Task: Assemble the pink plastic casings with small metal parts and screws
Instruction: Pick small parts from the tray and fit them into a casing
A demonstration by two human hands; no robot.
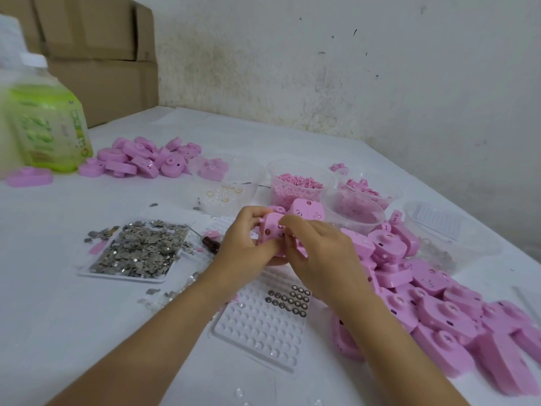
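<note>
Left hand point(246, 238): I see its fingers curled round the pink casing point(270, 227), steadying it.
Right hand point(320, 249): fingertips pinch its edge, probably seating a part.

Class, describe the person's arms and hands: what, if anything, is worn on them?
Nothing is worn. The left hand and right hand show no gloves, rings or watch; the left forearm and right forearm are bare, no sleeve in view.
</note>
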